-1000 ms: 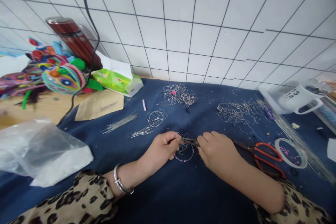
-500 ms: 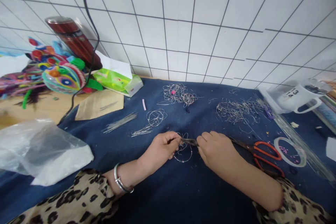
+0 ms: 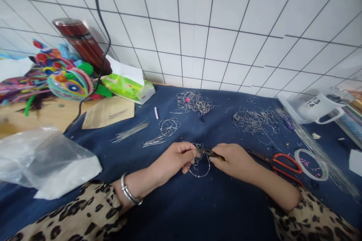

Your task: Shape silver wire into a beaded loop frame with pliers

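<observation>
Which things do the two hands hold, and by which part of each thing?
The left hand pinches the beaded wire piece at its left side; the right hand grips the pliers by the handles.

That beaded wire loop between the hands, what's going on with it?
A person pinches the wire piece, a thin loop dotted with small pink beads, in the left hand. The right hand grips pliers, their tips at the wire beside the left fingertips. On the dark blue cloth lie red-handled scissors to the right, straight wires to the left, and tangled wire toward the wall.
</observation>
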`<state>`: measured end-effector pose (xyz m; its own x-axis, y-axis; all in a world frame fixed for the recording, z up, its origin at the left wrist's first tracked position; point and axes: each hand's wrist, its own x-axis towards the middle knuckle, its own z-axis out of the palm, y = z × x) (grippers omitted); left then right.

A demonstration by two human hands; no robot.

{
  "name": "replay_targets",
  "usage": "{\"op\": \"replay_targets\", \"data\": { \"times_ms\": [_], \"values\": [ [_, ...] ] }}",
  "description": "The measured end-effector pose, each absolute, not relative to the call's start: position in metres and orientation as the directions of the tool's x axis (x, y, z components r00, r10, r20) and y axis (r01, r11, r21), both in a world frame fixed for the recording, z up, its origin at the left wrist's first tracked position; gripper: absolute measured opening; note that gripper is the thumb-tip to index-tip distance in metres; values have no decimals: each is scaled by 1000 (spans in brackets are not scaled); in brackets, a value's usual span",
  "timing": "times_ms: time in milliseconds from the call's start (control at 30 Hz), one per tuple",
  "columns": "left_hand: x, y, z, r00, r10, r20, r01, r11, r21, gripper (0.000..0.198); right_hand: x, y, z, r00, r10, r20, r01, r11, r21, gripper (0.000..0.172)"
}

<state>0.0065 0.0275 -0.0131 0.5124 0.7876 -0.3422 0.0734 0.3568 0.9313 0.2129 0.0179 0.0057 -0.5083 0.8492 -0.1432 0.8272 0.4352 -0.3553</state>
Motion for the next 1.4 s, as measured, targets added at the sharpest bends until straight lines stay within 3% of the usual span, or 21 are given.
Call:
{"op": "replay_targets", "data": {
  "times_ms": [267,600,833,1133,1400],
  "values": [
    [2,29,-14,573,752,-326,-4,401,916,14,216,21,5,-522,830,-196,758,345,-554,22],
    [2,31,-13,577,747,-329,0,403,915,12,215,21,4,-537,824,-181,731,348,-588,21],
    [2,30,-19,557,770,-313,16,367,930,11,215,21,6,-521,839,-158,794,408,-450,17],
    [3,29,-20,532,796,-290,44,316,948,8,214,12,14,-518,855,-40,848,506,-157,20],
    [5,27,-16,497,822,-277,108,258,960,10,215,7,18,-526,850,-7,849,525,-63,17]
  ]
}}
